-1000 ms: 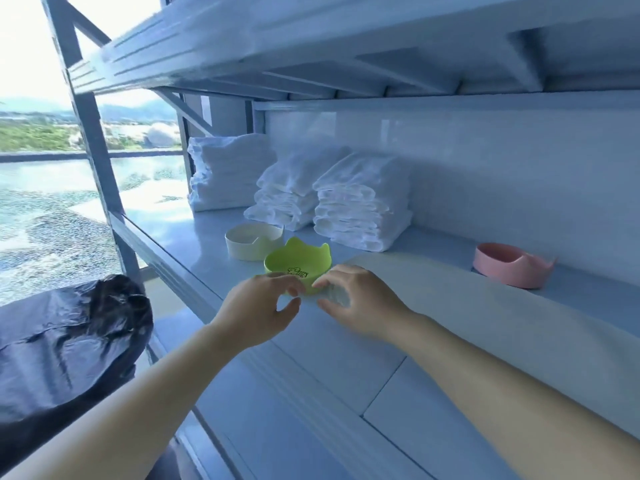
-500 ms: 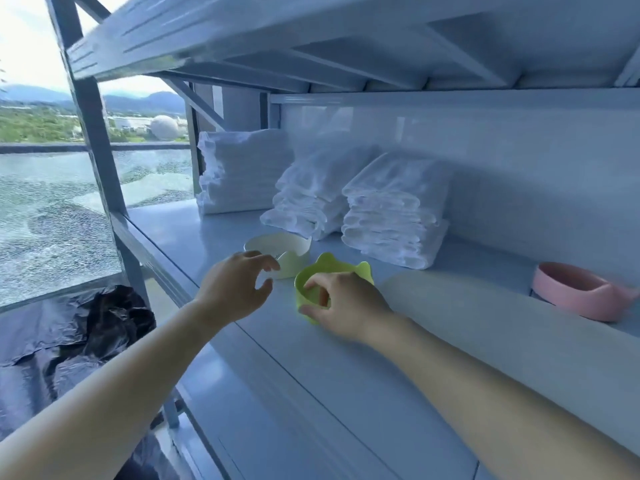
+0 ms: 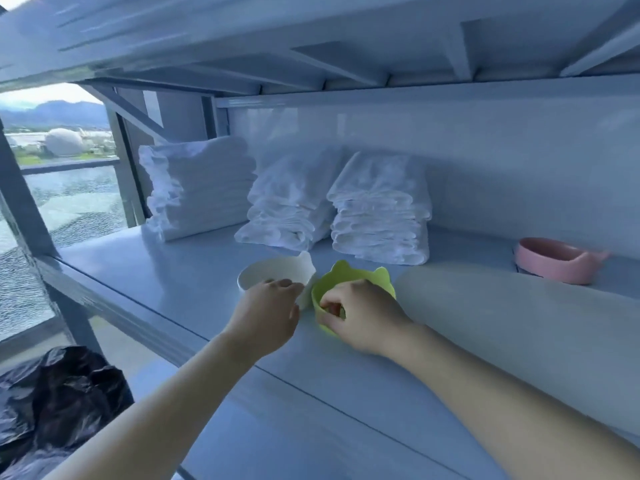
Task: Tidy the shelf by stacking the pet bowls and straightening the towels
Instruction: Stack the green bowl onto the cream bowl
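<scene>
Green was the colour in play: the right hand (image 3: 367,317) gripped the green bowl (image 3: 360,276), fingers hooked over its near rim and down inside, knuckles covering most of the near wall. Just beside it, the left hand (image 3: 266,311) sat against the white bowl (image 3: 273,270), curled fingertips at the near rim. Whether it truly gripped or only touched, I could not tell, because the hand hid that side. Both bowls stood on the shelf (image 3: 166,271), close together, possibly touching; the hands masked the gap. Behind them stood three stacks of white towels (image 3: 381,216), the middle one slumped and splayed. Well off to the right sat the pink bowl (image 3: 554,263), alone. A pale patch (image 3: 502,306) lay on the shelf before it, too washed out to identify. Bottom left, a black bag (image 3: 59,393) was cut off by the frame edge.
</scene>
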`<state>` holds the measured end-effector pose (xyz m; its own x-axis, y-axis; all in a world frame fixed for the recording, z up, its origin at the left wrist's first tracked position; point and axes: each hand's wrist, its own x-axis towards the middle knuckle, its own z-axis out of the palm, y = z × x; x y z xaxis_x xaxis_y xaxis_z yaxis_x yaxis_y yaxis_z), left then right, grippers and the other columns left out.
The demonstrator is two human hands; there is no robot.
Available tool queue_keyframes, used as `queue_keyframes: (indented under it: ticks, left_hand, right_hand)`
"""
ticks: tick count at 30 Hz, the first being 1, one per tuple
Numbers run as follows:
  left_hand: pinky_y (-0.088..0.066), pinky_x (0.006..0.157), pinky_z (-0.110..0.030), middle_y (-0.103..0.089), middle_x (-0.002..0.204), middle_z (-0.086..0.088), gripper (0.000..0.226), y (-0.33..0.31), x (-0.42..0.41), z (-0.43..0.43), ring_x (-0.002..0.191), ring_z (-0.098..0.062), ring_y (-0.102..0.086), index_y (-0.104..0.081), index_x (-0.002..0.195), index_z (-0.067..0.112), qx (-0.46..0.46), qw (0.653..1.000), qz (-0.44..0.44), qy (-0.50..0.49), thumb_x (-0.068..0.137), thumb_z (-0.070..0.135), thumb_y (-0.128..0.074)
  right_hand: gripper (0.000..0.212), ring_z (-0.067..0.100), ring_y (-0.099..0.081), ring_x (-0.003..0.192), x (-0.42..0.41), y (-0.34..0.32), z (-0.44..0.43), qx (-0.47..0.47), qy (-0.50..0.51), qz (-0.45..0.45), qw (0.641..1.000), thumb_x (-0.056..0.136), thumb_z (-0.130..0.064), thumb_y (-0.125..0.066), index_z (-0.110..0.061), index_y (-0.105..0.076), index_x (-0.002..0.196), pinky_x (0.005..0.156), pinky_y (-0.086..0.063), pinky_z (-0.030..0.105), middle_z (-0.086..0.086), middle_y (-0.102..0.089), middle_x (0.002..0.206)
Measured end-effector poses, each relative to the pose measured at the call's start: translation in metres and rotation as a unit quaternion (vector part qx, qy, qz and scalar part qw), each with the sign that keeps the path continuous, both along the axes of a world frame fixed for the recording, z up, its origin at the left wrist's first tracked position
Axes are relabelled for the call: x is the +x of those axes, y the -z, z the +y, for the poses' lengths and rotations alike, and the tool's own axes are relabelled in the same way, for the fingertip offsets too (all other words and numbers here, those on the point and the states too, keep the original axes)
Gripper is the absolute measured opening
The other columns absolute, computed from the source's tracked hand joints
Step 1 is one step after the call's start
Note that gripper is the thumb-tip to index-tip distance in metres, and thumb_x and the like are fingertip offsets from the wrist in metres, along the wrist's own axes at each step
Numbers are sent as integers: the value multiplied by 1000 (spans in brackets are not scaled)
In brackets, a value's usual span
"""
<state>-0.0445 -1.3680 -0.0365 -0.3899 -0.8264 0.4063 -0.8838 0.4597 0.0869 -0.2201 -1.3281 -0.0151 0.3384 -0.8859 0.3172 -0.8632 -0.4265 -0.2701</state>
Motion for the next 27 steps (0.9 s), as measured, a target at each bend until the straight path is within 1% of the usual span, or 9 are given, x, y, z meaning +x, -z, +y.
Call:
queue_keyframes:
  ticks: [3,6,8,11,14,18,21,24,27]
  left_hand:
    - [-44,69,-30,-60,106,6,33,6,-1,6,101,-22,-56,-54,119,24,10,999,15,39,87,27,-46]
    - [-38,88,-32,-63,111,10,38,12,17,8,103,-20,-57,-54,123,30,-28,997,42,52,85,30,-51]
    - [-35,96,-37,-65,103,14,29,14,27,10,99,-17,-58,-61,111,32,-46,990,128,36,82,34,-56]
    - [-38,89,-36,-63,92,15,16,14,32,9,90,-16,-56,-64,91,30,-10,976,218,20,77,37,-61]
    - [-41,80,-32,-67,85,11,25,15,31,8,88,-19,-57,-65,86,27,6,982,185,35,76,42,-47]
    - [-36,93,-41,-68,89,11,17,17,32,9,89,-21,-60,-71,89,29,-16,981,195,19,82,39,-59]
    - [-34,86,-38,-70,83,10,17,17,30,12,81,-21,-63,-73,85,33,-40,980,196,15,77,39,-60]
    - [-34,89,-39,-71,85,13,17,15,29,14,83,-16,-63,-69,95,39,-36,979,201,7,78,39,-66]
    - [-31,98,-40,-66,83,21,38,15,33,15,84,-8,-59,-57,113,42,-13,979,202,20,75,42,-64]
  right_hand:
    - [31,22,-51,70,-2,10,4,-19,19,-12,1000,90,-40,-53,-14,-56,74,60,-39,35,0,-53,68]
    - [34,16,-51,92,-6,22,13,-40,23,15,999,90,-45,-51,-27,-57,118,67,-36,27,-5,-54,92]
    - [44,15,-49,99,-7,28,15,-56,29,33,997,88,-46,-52,-27,-49,128,73,-37,26,-6,-54,102]
    - [36,14,-50,97,-3,28,14,-85,41,32,995,87,-44,-54,-25,-53,118,70,-32,22,-8,-54,100]
    - [29,13,-50,93,-2,28,14,-90,46,35,994,87,-42,-54,-23,-55,109,68,-30,22,-9,-54,96]
    - [21,12,-49,90,-3,29,14,-98,50,37,993,86,-39,-53,-22,-55,99,65,-33,24,-11,-53,91]
    - [16,12,-50,79,-4,29,17,-110,55,35,992,82,-37,-56,-21,-56,87,59,-31,24,-10,-52,80]
    - [14,12,-47,62,-3,29,21,-137,51,33,989,74,-32,-61,-18,-57,75,54,-28,20,-9,-49,67]
    - [13,6,-35,56,-1,27,24,-152,50,25,987,71,-31,-62,-19,-57,72,50,-26,18,-10,-48,63]
